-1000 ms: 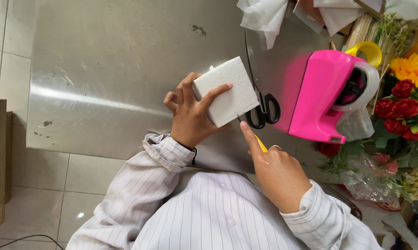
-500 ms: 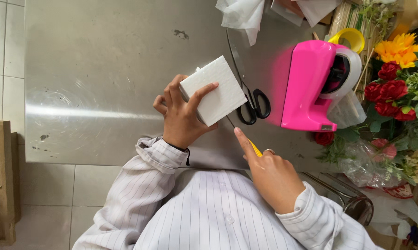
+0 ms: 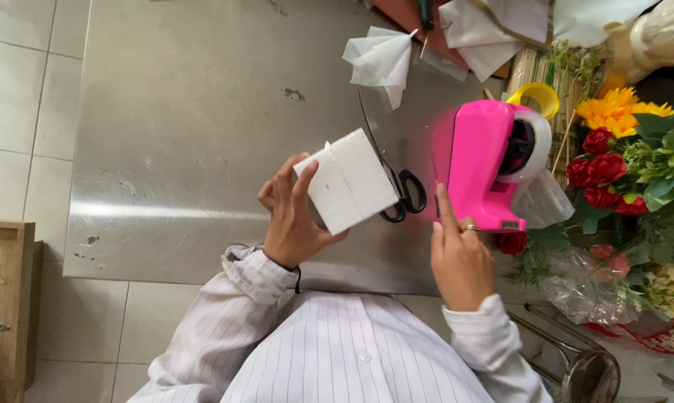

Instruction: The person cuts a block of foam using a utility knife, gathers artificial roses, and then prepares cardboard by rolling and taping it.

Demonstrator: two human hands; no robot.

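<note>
Since half a second ago our right hand has dropped the yellow-tipped stick pose and slid up to the pink tape dispenser — forefinger now straight, touching its base edge, other fingers curled loosely; we can't tell if anything is pinched.

Left to right: wooden cabinet at 9 o'clock off the steel table. Our left hand grips the white foam block, thumb on its near face, fingers wrapped behind, block tilted and lifted near table centre. Black-handled scissors lie just at 3 o'clock of the block, partly hidden by it. Crumpled white tissue at 12 o'clock. Dispenser sits just right of the scissors, clear tape roll in it. Yellow tape ring at its 1 o'clock — red roses and yellow flowers at far 3 o'clock.
</note>
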